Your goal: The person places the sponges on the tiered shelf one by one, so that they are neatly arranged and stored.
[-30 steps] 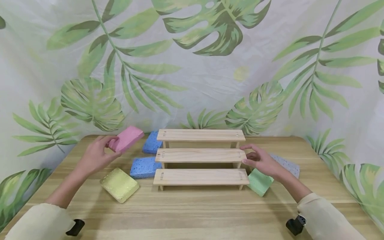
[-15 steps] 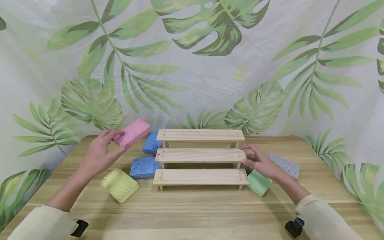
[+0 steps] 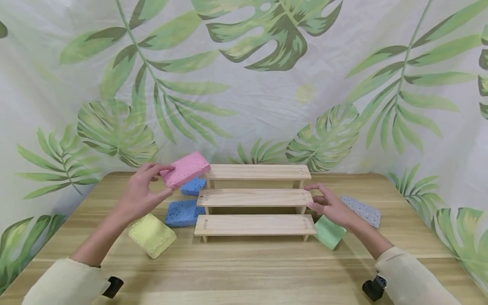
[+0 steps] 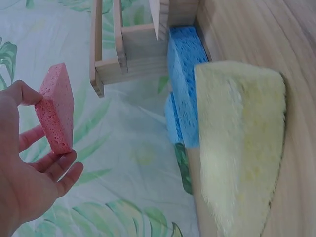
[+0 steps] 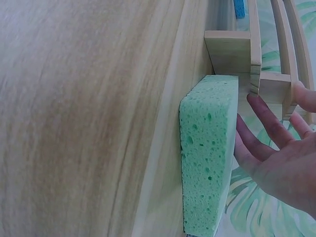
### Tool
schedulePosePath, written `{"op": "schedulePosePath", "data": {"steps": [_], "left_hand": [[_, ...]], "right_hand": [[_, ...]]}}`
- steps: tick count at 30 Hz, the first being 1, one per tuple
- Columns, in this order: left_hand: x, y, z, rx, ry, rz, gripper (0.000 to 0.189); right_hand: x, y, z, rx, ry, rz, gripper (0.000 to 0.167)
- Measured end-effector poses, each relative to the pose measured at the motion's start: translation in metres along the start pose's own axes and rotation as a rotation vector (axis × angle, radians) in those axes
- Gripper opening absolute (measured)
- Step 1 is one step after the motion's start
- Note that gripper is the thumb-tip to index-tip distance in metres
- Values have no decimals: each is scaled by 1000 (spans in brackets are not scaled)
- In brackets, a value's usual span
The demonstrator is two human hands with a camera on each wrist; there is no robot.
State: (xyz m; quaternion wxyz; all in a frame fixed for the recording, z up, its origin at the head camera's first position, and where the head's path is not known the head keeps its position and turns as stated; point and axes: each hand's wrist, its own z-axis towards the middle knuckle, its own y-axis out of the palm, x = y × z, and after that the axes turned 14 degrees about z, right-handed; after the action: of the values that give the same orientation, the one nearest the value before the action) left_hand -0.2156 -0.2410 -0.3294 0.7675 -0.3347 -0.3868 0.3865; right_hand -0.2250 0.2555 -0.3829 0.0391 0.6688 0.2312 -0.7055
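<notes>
My left hand (image 3: 142, 192) pinches a pink sponge (image 3: 189, 168) between thumb and fingers, raised at the left end of the three-tier wooden stand (image 3: 254, 197). In the head view the sponge overlaps the top tier's left end. The left wrist view shows the pink sponge (image 4: 58, 108) tilted, its edges held by the fingertips. At the stand's other end, my right hand (image 3: 334, 206) grips the end of the middle tier, thumb at the front corner and index finger at the back. A green sponge (image 5: 207, 158) lies beside the stand, just below this hand.
Two blue sponges (image 3: 184, 213) lie against the stand's left side, one behind the other. A yellow sponge (image 3: 152, 235) sits nearer, under the left forearm. Beyond the right wrist is a grey speckled sponge (image 3: 364, 210). A leaf-print cloth (image 3: 251, 106) hangs behind the wooden table (image 3: 244, 271).
My left hand has carried the pink sponge up and rightwards, from the table's left side to the stand's top tier. My right hand stays at the middle tier's end.
</notes>
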Motion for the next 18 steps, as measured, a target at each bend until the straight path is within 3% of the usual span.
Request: {"op": "schedulePosePath", "data": {"steps": [18], "left_hand": [[21,25,24,8,65,-113,47]], "right_hand": [[-1,0,0,-12,-7,-4,51]]}}
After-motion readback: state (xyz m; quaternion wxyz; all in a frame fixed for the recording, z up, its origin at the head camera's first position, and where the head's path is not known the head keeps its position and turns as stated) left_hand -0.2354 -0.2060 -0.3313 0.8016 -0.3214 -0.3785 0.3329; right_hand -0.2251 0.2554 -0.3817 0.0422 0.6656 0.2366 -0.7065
